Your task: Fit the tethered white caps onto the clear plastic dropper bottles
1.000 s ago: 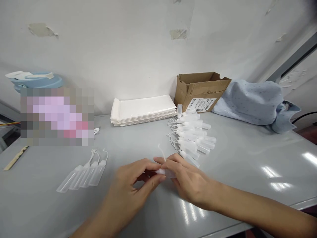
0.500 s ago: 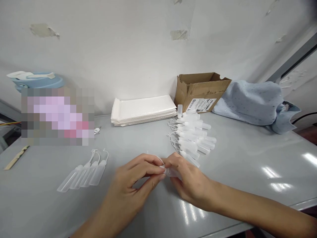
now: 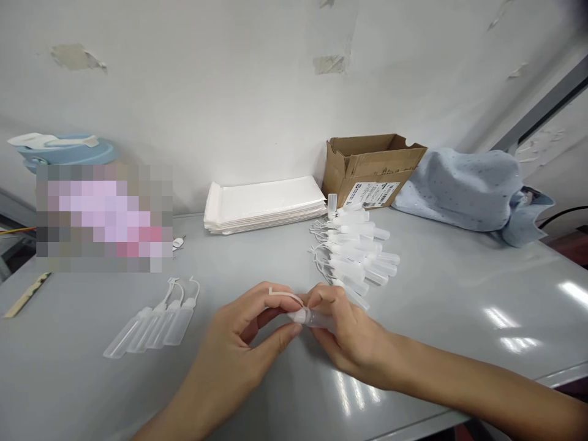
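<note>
A small translucent squeeze bottle (image 3: 319, 320) lies sideways in my right hand (image 3: 353, 334), whose fingers are wrapped round its body. Its white conical cap (image 3: 299, 316) points left, with a thin strap tail curving up over my left fingers. My left hand (image 3: 250, 337) is curled about the cap, thumb below and fingers behind it; how firmly they press is hard to see. Several similar bottles (image 3: 151, 327) with strapped caps lie in a row to the left. Beyond my right hand is a pile of more such bottles (image 3: 356, 251).
Against the wall lie stacked white padded envelopes (image 3: 266, 199). An open cardboard box (image 3: 372, 171) stands beside them, then a light blue cloth (image 3: 459, 190). A blue lidded container (image 3: 68, 150), a pixelated patch and a pale strip (image 3: 27, 295) are at left on the grey table (image 3: 436, 294).
My left fingers have loosened and moved apart around the cap, so more of it shows. The strap tail now stands out above my left hand. My right hand keeps its hold.
</note>
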### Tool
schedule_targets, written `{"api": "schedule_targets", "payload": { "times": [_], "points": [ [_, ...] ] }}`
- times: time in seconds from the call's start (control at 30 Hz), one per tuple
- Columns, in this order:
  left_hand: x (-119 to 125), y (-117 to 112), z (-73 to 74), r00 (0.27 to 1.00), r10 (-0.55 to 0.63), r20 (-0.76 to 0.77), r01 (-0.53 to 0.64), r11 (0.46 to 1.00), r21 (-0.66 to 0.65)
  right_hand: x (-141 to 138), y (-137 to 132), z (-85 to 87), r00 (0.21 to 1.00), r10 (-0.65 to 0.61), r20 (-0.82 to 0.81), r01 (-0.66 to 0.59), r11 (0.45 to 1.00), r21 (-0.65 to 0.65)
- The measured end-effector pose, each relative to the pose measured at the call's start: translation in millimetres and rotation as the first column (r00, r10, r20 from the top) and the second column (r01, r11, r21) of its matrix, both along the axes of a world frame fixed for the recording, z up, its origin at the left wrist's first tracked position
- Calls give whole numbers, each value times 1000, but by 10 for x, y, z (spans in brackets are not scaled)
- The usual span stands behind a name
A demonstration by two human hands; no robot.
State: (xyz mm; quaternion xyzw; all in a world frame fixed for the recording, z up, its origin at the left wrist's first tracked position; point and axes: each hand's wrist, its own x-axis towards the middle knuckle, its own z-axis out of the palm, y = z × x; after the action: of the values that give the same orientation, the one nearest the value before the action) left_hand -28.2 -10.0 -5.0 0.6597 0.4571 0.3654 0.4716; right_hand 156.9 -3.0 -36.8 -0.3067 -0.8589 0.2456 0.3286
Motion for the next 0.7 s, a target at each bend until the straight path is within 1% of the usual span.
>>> {"api": "schedule_targets", "payload": {
  "times": [0.07,0.1,0.17,0.23,0.3,0.33,0.43,0.5,0.6,0.7],
  "points": [
    [5,5,11,999,38,-20,-38,999,-4,-4,-2,-1,1000,3,2,-3,1000,21],
    [8,7,17,997,56,-54,-56,998,-3,-5,-1,-5,1000,16,3,-16,999,34],
    [12,9,28,983,70,-172,-73,997,-11,-4,7,-20,998,62,4,-62,997,39],
    [11,3,27,952,34,-304,-47,998,-37,1,18,-44,995,100,16,-100,995,22],
    [2,-6,12,930,-14,-368,0,999,-36,9,29,-72,995,97,37,-98,995,28],
    [-6,-11,1,930,-26,-367,26,1000,-4,13,32,-84,996,82,46,-84,995,45],
    [-31,-17,-31,946,-41,-321,99,981,167,18,28,-94,998,26,51,-30,997,71],
    [-39,-14,-37,944,-37,-329,111,971,211,16,18,-82,999,8,48,-10,998,55],
    [-31,-7,-22,928,-15,-372,74,987,145,7,12,-63,998,49,44,-52,996,72],
    [-18,-2,-1,926,-40,-376,74,994,77,1,19,-66,995,92,39,-96,992,83]
  ]
}}
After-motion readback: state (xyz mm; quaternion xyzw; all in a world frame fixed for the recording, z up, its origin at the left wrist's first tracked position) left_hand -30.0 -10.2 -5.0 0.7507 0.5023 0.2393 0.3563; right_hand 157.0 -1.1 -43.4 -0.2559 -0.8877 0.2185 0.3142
